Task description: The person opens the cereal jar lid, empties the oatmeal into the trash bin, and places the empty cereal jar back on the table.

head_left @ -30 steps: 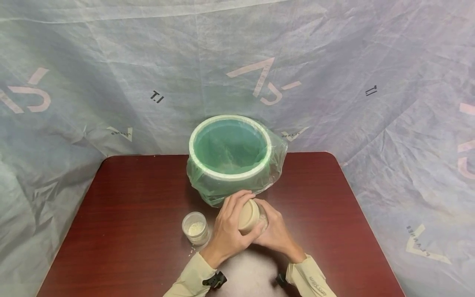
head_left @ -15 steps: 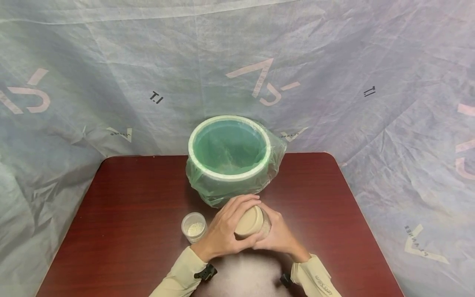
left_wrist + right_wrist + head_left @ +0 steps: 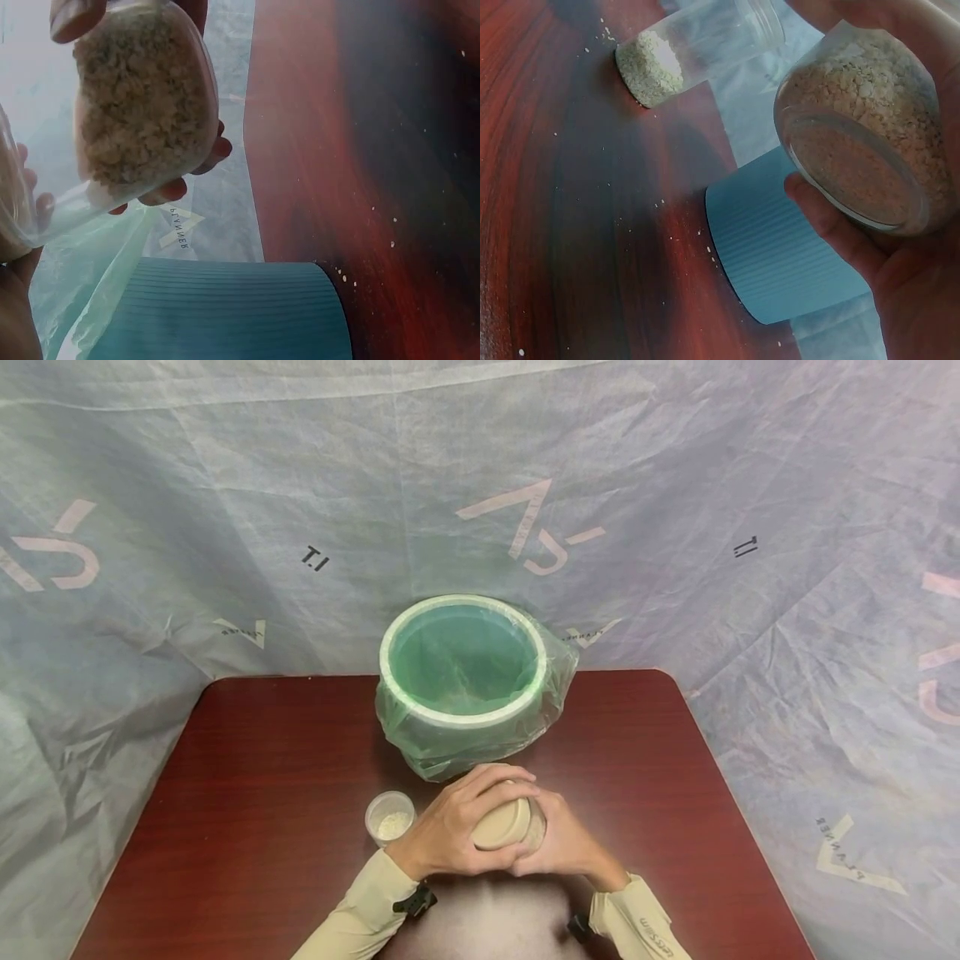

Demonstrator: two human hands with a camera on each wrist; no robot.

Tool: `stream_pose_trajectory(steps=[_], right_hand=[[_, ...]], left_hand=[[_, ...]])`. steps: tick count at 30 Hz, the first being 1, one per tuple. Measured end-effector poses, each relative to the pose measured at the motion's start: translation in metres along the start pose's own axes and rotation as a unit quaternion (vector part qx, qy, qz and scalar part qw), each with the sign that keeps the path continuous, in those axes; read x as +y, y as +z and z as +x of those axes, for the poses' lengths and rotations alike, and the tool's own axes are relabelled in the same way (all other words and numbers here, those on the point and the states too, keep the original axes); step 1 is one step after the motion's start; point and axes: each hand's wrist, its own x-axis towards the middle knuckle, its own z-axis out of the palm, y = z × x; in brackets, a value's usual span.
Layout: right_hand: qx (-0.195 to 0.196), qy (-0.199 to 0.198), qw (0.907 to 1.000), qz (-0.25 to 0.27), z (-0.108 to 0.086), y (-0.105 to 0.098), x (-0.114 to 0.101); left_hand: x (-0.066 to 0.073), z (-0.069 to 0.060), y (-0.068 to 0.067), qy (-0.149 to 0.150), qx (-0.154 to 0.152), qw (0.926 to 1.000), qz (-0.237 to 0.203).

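Both hands hold one clear jar (image 3: pixel 862 112) in front of the bin, tilted with its base to the right. Pale oat-like flakes fill much of it. My left hand (image 3: pixel 457 827) curls over the beige lid (image 3: pixel 501 825), thumb on the near side and fingers over the far side. My right hand (image 3: pixel 562 839) grips the jar's body near its base, as the right wrist view shows. Left of the hands, a second clear jar (image 3: pixel 390 816) stands upright without a lid, with a low layer of flakes (image 3: pixel 652 67) inside.
A round bin with a white rim (image 3: pixel 390 685) and a green plastic bag (image 3: pixel 442 756) over it stands at the back of the red-brown table (image 3: pixel 262 777). Small flakes lie scattered on the tabletop. Grey cloth (image 3: pixel 300 460) hangs behind and on both sides.
Both hands and the lidded jar have come a little nearer to the person. My left hand has turned on the lid, its fingers now reaching farther to the right.
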Motion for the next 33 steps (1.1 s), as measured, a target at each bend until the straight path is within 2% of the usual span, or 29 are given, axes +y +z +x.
stream_pose_trajectory(steps=[9, 18, 28, 33], right_hand=[[0.004, 0.002, 1.0000, 0.007, 0.001, 0.003, 0.006], [0.033, 0.008, 0.9992, -0.021, 0.002, 0.008, 0.009], [0.058, 0.021, 0.9963, -0.059, 0.003, 0.012, 0.005], [0.087, 0.015, 0.9929, -0.079, 0.006, 0.018, 0.005]], left_hand=[[0.001, -0.004, 0.005, -0.022, 0.023, 0.9995, 0.008], [0.004, -0.007, 0.011, -0.075, 0.069, 0.9946, 0.021], [0.012, -0.007, 0.017, -0.130, 0.114, 0.9834, 0.055], [0.016, -0.006, 0.020, -0.173, 0.141, 0.9727, 0.064]])
